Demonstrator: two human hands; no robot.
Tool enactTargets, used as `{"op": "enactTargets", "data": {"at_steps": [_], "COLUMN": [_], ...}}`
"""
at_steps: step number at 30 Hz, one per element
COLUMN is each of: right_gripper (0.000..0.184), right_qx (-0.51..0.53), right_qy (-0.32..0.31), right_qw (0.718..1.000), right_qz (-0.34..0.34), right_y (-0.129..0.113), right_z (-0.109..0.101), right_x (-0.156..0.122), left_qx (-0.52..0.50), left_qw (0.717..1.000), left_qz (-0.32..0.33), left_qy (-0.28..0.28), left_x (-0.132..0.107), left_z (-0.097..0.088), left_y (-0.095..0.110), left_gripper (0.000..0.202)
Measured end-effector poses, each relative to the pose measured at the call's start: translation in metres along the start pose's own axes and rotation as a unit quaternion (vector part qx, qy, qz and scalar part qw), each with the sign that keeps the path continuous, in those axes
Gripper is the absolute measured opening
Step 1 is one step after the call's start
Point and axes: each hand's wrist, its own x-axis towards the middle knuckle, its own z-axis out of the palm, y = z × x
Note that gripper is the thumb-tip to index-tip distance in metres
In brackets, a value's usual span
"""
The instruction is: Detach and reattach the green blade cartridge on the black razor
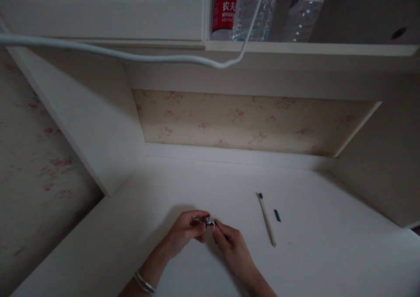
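Note:
My left hand [193, 228] pinches one end of a small, dark, shiny metal-looking piece [210, 222] between thumb and fingers. From the other side, my right hand [229, 241] grips the same piece with thumb and forefinger. The fingers cover much of it, and its exact kind is too small to make out. Both hands are just above the white desk, close together. To their right lies a toothbrush [267, 219] with a pale handle and dark bristles. Beside the toothbrush is a short dark green strip [277, 215].
The white desktop [203, 181] has side panels left and right and a flowered back wall [236, 120]. Overhead, a shelf [311, 48] holds plastic water bottles [225, 12]. A white cable [147, 57] hangs across the upper view.

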Motion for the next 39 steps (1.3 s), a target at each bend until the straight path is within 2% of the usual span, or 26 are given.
{"op": "enactTargets", "data": {"at_steps": [3,6,9,13,16,19,24,27,31,34,39], "right_gripper": [0.039,0.044,0.048,0.049,0.048,0.048,0.046,0.036,0.036,0.035,0.036], "right_qx": [0.025,0.112,0.230,0.339,0.392,0.406,0.392,0.372,0.318,0.271,0.261], "right_qy": [0.001,-0.021,-0.032,-0.019,-0.025,-0.031,-0.022,-0.001,0.033,0.017,-0.004], "right_qw": [1.000,0.992,0.967,0.933,0.908,0.898,0.907,0.921,0.945,0.960,0.963], "right_qz": [0.013,0.055,0.103,0.121,0.145,0.168,0.151,0.112,0.069,0.067,0.071], "right_y": [0.002,0.006,0.009,0.011,0.009,0.008,0.014,0.018,0.024,0.026,0.028], "right_z": [0.004,0.011,0.017,0.018,0.018,0.018,0.022,0.023,0.023,0.023,0.024], "right_x": [0.001,0.002,0.004,0.005,0.005,0.004,0.007,0.009,0.010,0.009,0.008], "left_qx": [0.002,0.020,0.024,0.044,0.079,0.113,0.175,0.194,0.210,0.222,0.210], "left_qw": [1.000,0.999,0.997,0.994,0.989,0.983,0.967,0.962,0.953,0.947,0.951], "left_qz": [-0.004,0.015,0.046,0.073,0.102,0.126,0.156,0.160,0.178,0.188,0.177], "left_qy": [0.012,0.024,0.056,0.073,0.066,0.076,0.102,0.109,0.125,0.133,0.139], "left_x": [0.000,0.002,0.004,0.004,0.002,0.001,-0.002,-0.003,-0.004,-0.004,-0.003], "left_z": [0.003,0.008,0.013,0.017,0.017,0.017,0.018,0.019,0.020,0.020,0.020], "left_y": [0.003,0.003,0.001,0.001,0.004,0.008,0.011,0.014,0.017,0.019,0.017], "left_gripper": [0.047,0.039,0.038,0.042,0.033,0.028,0.021,0.020,0.021,0.022,0.023]}}
